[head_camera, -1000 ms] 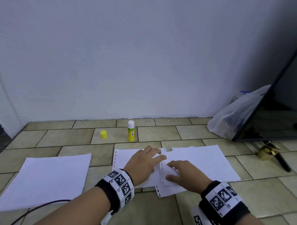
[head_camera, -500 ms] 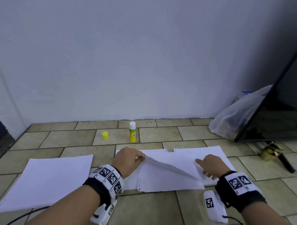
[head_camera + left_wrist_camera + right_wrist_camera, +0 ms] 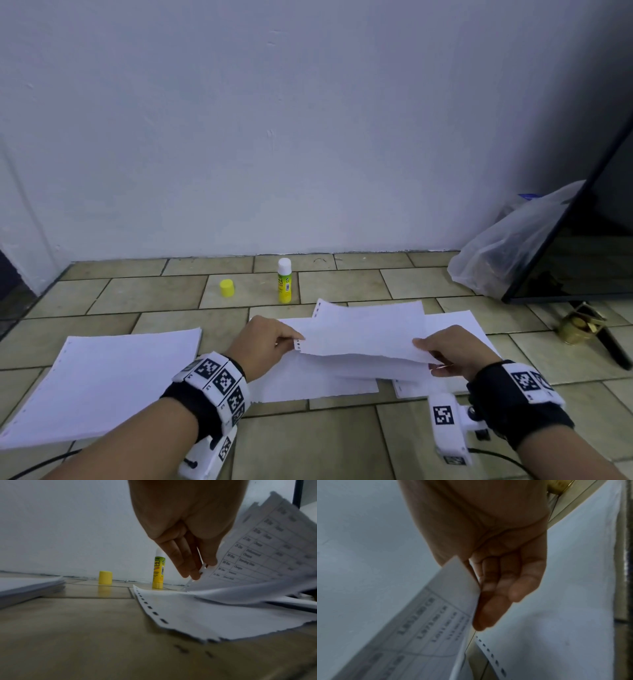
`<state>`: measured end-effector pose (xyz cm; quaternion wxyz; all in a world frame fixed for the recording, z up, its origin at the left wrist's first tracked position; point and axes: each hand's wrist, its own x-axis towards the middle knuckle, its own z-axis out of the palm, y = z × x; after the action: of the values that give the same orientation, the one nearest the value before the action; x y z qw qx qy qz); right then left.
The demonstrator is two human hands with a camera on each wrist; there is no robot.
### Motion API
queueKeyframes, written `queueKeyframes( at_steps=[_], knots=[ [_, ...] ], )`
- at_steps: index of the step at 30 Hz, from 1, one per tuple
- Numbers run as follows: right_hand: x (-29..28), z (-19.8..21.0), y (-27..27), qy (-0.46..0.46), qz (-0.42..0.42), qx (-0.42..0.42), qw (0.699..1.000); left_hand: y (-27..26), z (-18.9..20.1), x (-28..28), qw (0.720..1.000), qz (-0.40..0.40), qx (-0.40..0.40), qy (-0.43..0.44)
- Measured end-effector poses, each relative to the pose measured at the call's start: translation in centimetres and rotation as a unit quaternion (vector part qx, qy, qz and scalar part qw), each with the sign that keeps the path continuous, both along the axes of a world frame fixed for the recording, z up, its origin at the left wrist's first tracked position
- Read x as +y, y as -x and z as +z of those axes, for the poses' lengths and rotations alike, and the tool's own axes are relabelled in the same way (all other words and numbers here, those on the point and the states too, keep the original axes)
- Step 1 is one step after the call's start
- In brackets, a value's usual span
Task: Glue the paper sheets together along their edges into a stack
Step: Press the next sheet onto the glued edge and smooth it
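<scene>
Both hands hold one white perforated-edge paper sheet point(image 3: 363, 334) off the tiled floor point(image 3: 325, 442). The left hand point(image 3: 265, 346) pinches its hole-punched edge, and the right hand point(image 3: 452, 353) grips the opposite edge, thumb above and fingers beneath. Held at two ends, the limp sheet stays taut enough to steer – likely towards lining it up over the white sheets lying flat below point(image 3: 308, 383).

The yellow glue stick point(image 3: 284, 281) stands uncapped near the wall, its yellow cap point(image 3: 227, 287) beside it, both well apart from the hands. A separate white paper pile point(image 3: 102, 380) lies to the left.

The head view shows only blank white paper – the wrist views reveal a printed table on the lifted sheet's underside.
</scene>
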<state>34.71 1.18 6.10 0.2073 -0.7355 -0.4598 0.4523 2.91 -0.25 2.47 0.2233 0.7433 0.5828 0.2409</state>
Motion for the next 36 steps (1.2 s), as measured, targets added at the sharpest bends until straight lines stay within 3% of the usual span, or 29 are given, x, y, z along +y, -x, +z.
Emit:
queueKeyframes(
  at_steps=[4, 7, 11, 15, 25, 28, 31, 34, 36],
  knots=[
    [0.0, -0.3, -0.7, -0.026, -0.056, 0.06, 0.996, 1.4, 0.2, -0.1, 0.999, -0.01, 0.038, -0.012],
    [0.3, -0.5, -2.1, -0.047, -0.072, 0.043, 0.995, 2.8, 0.3, -0.3, 0.998, -0.013, 0.051, -0.017],
    [1.5, -0.5, -4.7, -0.018, 0.026, -0.152, 0.988, 4.1, 0.0, -0.5, 0.997, -0.028, 0.069, -0.006],
    [2.5, -0.3, -7.1, 0.01, 0.097, -0.361, 0.927, 4.7, -0.7, -0.5, 0.995, -0.027, 0.094, 0.011],
    [3.9, -0.2, -10.2, 0.04, 0.076, -0.495, 0.865, 5.4, -0.8, -0.8, 0.995, 0.01, 0.094, 0.026],
    [4.1, -0.3, -9.0, 0.037, 0.046, -0.514, 0.855, 5.5, -0.9, -1.1, 0.997, 0.02, 0.076, 0.02],
    [3.4, 1.4, -5.3, -0.035, 0.03, -0.519, 0.853, 5.4, -1.0, -1.3, 0.998, 0.023, 0.052, 0.015],
    [1.8, 3.1, 0.3, -0.109, 0.098, -0.537, 0.831, 5.0, -1.0, -1.6, 0.998, 0.022, 0.062, 0.019],
    [0.5, 2.7, 4.3, -0.141, 0.183, -0.487, 0.842, 4.8, -1.0, -1.8, 0.998, 0.025, 0.052, 0.018]
  ],
)
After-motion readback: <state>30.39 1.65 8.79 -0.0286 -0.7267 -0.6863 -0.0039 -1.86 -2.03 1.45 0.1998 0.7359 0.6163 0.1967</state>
